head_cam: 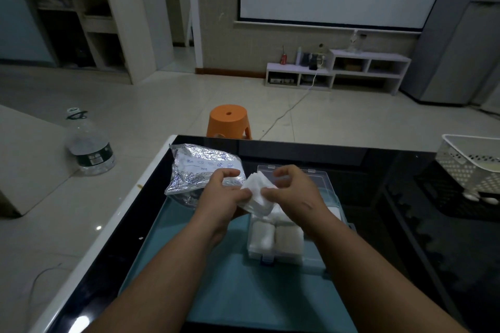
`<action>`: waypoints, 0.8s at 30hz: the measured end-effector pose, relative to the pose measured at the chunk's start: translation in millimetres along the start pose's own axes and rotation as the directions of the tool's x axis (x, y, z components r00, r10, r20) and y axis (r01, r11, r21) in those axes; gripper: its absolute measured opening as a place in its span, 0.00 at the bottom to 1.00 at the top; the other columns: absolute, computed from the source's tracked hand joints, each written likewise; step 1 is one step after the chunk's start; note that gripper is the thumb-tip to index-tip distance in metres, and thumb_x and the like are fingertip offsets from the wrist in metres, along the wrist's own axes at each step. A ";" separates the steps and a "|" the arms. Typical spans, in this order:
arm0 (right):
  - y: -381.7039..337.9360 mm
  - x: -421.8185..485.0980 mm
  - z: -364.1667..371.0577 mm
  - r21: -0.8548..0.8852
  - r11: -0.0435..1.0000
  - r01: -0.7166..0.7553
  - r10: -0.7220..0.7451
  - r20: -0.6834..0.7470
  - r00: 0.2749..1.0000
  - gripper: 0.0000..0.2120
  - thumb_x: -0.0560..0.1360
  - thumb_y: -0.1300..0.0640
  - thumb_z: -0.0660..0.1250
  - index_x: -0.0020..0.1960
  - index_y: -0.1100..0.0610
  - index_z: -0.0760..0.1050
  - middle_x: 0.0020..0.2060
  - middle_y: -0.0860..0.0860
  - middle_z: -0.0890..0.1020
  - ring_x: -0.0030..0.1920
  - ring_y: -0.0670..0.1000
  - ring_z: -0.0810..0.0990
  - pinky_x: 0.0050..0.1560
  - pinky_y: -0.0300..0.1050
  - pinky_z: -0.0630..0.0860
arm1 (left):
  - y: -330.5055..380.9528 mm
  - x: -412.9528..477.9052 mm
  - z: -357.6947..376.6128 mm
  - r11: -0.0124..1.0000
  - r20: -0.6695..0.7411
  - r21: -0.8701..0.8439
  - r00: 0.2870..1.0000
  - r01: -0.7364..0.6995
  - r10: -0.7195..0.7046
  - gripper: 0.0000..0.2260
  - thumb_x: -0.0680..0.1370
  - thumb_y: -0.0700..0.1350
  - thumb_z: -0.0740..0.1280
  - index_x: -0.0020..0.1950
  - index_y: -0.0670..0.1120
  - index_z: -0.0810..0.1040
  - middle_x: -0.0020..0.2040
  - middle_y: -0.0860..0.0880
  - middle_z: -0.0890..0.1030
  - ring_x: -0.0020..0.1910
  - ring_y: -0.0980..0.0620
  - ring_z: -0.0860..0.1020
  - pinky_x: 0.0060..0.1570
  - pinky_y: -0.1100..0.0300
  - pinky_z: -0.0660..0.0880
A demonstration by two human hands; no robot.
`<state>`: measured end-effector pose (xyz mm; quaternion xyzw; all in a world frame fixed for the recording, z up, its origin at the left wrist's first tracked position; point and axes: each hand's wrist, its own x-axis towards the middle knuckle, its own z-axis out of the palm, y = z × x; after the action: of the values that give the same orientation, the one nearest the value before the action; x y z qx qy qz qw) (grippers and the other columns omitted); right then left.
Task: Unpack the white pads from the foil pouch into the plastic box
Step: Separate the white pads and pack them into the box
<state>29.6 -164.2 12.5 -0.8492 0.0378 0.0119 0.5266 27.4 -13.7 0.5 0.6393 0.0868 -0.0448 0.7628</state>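
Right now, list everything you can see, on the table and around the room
foil pouch: one, silver, table's far left
white pads: a bunch, held over the box; more already inside
plastic box: one, clear, open, on the mat
mat: one, teal, on the table
table: one, glossy black
basket: one, white, table's right edge
stool: one, orange, beyond the table
water bottle: one, clear, on the floor, left
low shelf: one, white, at the far wall
left hand: gripping the pads
right hand: gripping the pads
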 end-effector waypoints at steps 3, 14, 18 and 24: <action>1.7 0.8 0.2 0.068 0.993 -0.101 0.097 0.048 0.994 0.18 0.72 0.60 0.71 0.58 0.49 0.69 0.55 0.53 0.76 0.50 0.54 0.78 0.47 0.50 0.81 | -0.3 1.2 0.3 0.998 0.037 -0.062 0.999 0.016 -0.013 0.08 0.79 0.37 0.65 0.57 0.45 0.74 0.50 0.39 0.81 0.38 0.46 0.81 0.31 0.59 0.78; -0.3 -1.8 1.7 0.165 0.971 -0.170 0.152 0.117 0.981 0.15 0.72 0.60 0.71 0.54 0.49 0.70 0.52 0.58 0.78 0.48 0.58 0.82 0.43 0.49 0.82 | -1.2 2.1 0.8 1.000 -0.030 0.025 1.000 0.004 -0.003 0.18 0.73 0.31 0.67 0.58 0.47 0.73 0.53 0.38 0.78 0.39 0.46 0.80 0.26 0.64 0.74; -3.0 -2.9 -0.4 0.299 0.909 -0.290 0.234 0.211 0.949 0.17 0.73 0.66 0.69 0.56 0.52 0.69 0.55 0.62 0.77 0.46 0.61 0.84 0.46 0.54 0.84 | -1.6 1.4 0.8 1.000 -0.056 -0.025 0.998 -0.017 0.016 0.17 0.73 0.33 0.69 0.57 0.49 0.73 0.53 0.39 0.79 0.41 0.43 0.80 0.27 0.61 0.74; -12.7 -9.6 -3.3 0.575 0.763 -0.294 0.191 0.234 0.953 0.19 0.74 0.68 0.69 0.60 0.58 0.67 0.51 0.64 0.80 0.39 0.57 0.86 0.40 0.47 0.83 | -0.5 -0.9 5.1 0.941 0.063 -0.330 0.996 0.079 -0.062 0.28 0.69 0.60 0.67 0.62 0.43 0.77 0.57 0.42 0.83 0.54 0.43 0.81 0.49 0.52 0.76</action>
<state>21.0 -161.0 25.8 -0.6208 0.1064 0.1360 0.7647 26.8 -18.9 1.1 0.4965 0.0961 -0.0733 0.8596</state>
